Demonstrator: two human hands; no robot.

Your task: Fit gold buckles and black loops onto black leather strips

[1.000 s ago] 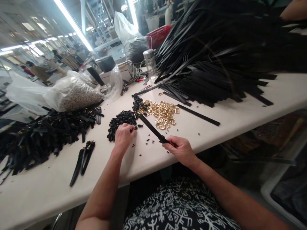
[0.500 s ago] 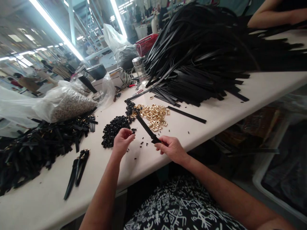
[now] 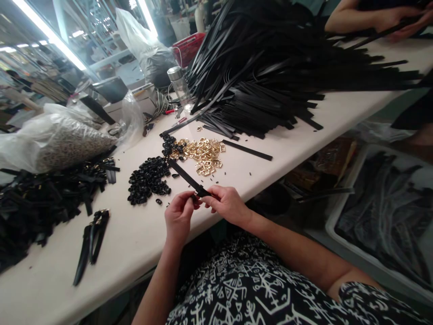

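Note:
My right hand [image 3: 227, 204] is closed on the near end of a black strap [image 3: 186, 175], which slants up and left over the white table. Beside it, my left hand [image 3: 180, 211] is pinched on a small black loop [image 3: 194, 197] close to the strap's near end. Ahead on the left lies a pile of black loops [image 3: 147, 178], and one single loop [image 3: 158, 201] sits apart from it. Gold buckles [image 3: 204, 151] are heaped just beyond the strap. Another black strap [image 3: 248, 150] lies flat to the right of the buckles.
Finished-looking black straps [image 3: 43, 207] pile up at the left, with two more [image 3: 91, 241] nearer. A large heap of black strips [image 3: 270, 63] covers the back right. A glass bottle [image 3: 180, 89] stands behind. Another person's hands [image 3: 402, 22] are at the top right.
My left hand has moved right from beside the loop pile to my right hand, now with a black loop in its fingers. The camera view has shifted.

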